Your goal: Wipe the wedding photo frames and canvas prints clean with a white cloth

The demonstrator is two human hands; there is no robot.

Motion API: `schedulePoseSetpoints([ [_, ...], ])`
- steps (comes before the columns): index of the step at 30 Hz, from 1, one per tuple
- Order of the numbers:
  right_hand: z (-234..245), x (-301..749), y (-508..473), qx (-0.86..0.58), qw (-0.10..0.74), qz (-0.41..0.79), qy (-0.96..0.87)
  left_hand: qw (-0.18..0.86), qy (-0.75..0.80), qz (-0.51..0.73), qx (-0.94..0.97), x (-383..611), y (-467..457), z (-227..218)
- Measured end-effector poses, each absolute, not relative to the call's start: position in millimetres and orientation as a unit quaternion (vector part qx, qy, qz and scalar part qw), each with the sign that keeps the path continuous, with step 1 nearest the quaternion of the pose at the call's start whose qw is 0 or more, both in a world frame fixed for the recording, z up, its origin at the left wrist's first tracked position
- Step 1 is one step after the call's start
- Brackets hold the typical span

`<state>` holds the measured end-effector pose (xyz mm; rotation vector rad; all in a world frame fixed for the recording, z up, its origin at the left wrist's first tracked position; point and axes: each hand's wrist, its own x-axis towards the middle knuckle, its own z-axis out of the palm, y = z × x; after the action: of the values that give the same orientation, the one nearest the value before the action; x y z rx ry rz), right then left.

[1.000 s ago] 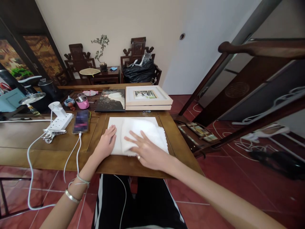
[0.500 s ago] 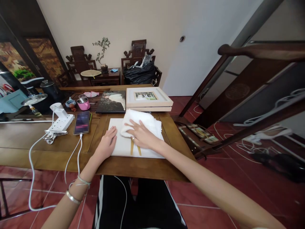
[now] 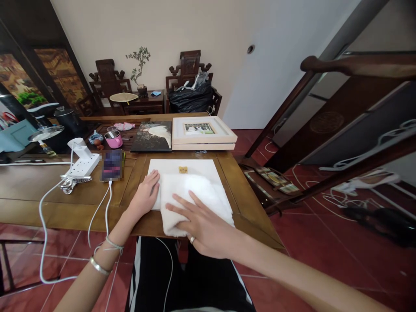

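A white rectangular panel (image 3: 199, 164) lies flat at the table's near edge, with a small gold metal fitting (image 3: 183, 170) on its upper part. My left hand (image 3: 147, 193) rests on the panel's left edge, fingers stretched out and holding nothing. Under my right hand (image 3: 203, 223) is a folded white towel (image 3: 208, 190). The fingers spread over its near part while the thumb side tucks against it. The towel covers most of the panel's lower half and hangs slightly past its near edge.
Behind the panel sit a pale picture frame (image 3: 224, 136) and a dark picture (image 3: 146, 141). To the left are a phone (image 3: 112, 164) on a cable, a white power strip (image 3: 85, 164) and a pink cup (image 3: 113, 139). A dark wooden chair (image 3: 328, 117) stands at the right.
My right hand has drawn the towel toward me, from the panel's upper part to its near edge. The gold fitting's top now shows and its lower strips are covered. My left hand stays put.
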<state>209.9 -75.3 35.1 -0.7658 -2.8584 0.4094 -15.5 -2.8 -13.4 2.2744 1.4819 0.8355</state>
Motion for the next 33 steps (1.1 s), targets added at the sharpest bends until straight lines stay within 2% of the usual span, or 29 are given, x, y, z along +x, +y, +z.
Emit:
schedulePoseSetpoints([
  [7, 29, 212, -21, -0.300, 0.115, 0.098, -0.942, 0.154, 0.516, 0.293, 0.790, -16, -3, -14],
  [14, 30, 176, 20, -0.395, 0.079, 0.054, -0.913, 0.191, 0.539, 0.378, 0.728, -16, -6, -7],
  [19, 28, 155, -7, -0.313, 0.084, 0.050, -0.945, 0.244, 0.557, 0.439, 0.662, -19, -5, -8],
  [25, 39, 176, -53, -0.210, 0.084, 0.109, -0.968, 0.213, 0.561, 0.421, 0.680, -14, -11, -3],
  [29, 44, 198, -54, -0.243, 0.099, 0.150, -0.953, 0.181, 0.546, 0.366, 0.731, -10, -12, -5],
  [33, 40, 200, -23, -0.318, 0.118, 0.142, -0.930, 0.180, 0.538, 0.329, 0.755, -10, -9, -8],
])
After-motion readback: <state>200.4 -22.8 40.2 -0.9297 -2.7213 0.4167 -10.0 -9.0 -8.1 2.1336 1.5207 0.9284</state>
